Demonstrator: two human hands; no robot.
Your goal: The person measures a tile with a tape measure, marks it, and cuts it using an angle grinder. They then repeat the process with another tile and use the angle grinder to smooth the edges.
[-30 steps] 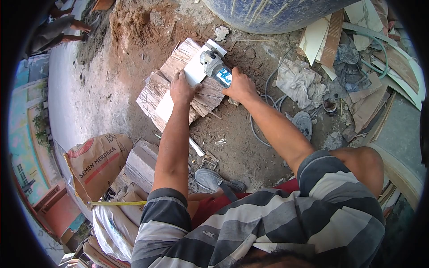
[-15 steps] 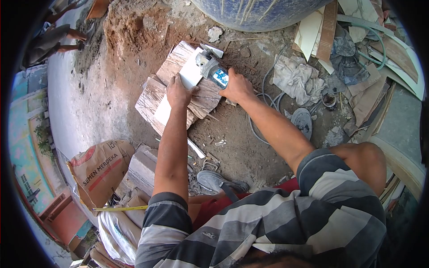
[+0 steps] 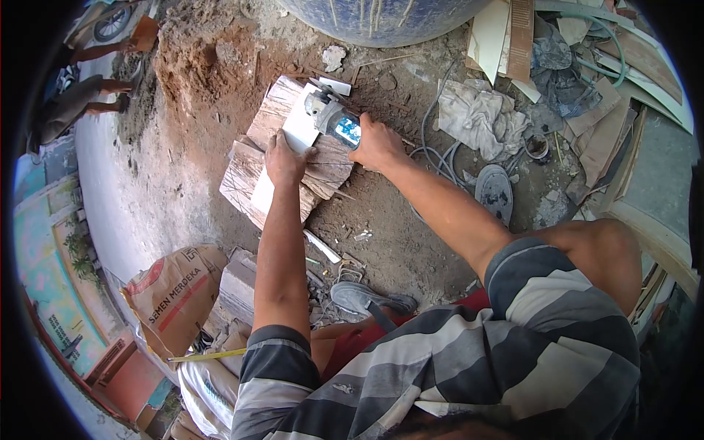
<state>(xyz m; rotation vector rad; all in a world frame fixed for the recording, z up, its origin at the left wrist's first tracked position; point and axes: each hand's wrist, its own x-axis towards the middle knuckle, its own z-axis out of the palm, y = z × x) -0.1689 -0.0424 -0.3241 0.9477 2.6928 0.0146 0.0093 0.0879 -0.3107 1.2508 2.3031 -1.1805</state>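
My right hand (image 3: 380, 144) is wrapped round the body of an angle grinder (image 3: 339, 123). The grinder's head lies over the upper end of a white tile strip (image 3: 299, 129). My left hand (image 3: 285, 159) presses on that strip, fingers on top and thumb out at its right edge. Under the strip are rough wooden blocks (image 3: 249, 170) scored with dark lines. A small white offcut (image 3: 335, 86) lies just beyond the grinder head. The grinder's disc is hard to make out.
A blue drum (image 3: 381, 22) stands beyond the blocks. To the right are a crumpled cloth (image 3: 480, 121), a grey cable (image 3: 449, 163), a sandal (image 3: 494, 192) and stacked panels. A cement bag (image 3: 176, 297) stands at left. Another person (image 3: 81, 99) is at upper left.
The camera view has shifted slightly. The grinder and my right hand have moved a little toward me along the strip. My left hand still holds the strip down.
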